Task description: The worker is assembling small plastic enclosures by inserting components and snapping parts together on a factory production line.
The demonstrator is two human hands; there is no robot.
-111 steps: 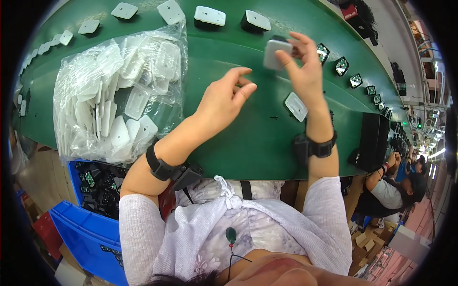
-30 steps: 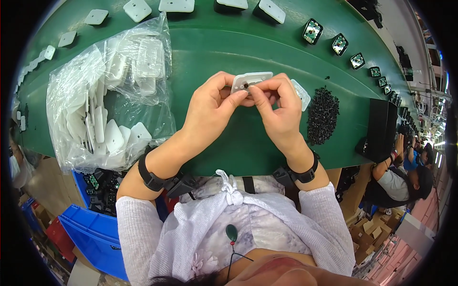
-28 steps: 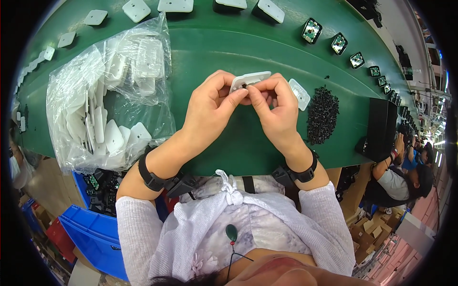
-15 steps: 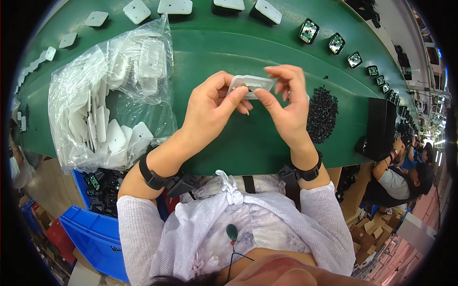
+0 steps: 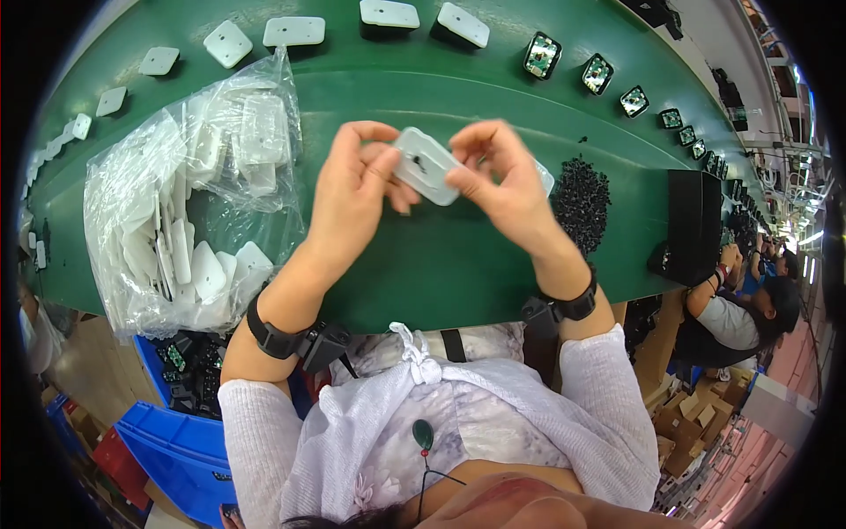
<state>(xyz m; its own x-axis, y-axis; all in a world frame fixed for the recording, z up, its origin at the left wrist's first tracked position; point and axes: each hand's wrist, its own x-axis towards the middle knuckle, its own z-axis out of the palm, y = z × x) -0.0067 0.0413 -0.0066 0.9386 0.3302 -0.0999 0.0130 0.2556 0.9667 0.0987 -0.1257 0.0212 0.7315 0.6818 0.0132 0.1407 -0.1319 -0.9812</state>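
Observation:
Over the green workbench I hold a white plastic cover [image 5: 427,167], a rounded rectangular shell tilted with its recessed face up. A small dark part shows near its middle. My left hand [image 5: 357,181] pinches the cover's left end between thumb and fingers. At the other end, my right hand [image 5: 502,181] has its thumb against the cover's edge; its fingers are curled and slightly blurred. Part of another white cover [image 5: 545,179] shows behind my right hand. To the right of that lies a heap of small black parts [image 5: 582,207].
A clear plastic bag [image 5: 132,220] of white covers lies on the left. White-topped units [image 5: 295,32] and black housings with circuit boards [image 5: 542,56] line the far side of the green bench [image 5: 423,291]. A black box [image 5: 692,225] stands right; blue bins [image 5: 176,441] are lower left.
The white cover has turned from nearly level to a steep slant, its recessed face now in sight. Both hands have shifted a little left, and the view has shifted slightly.

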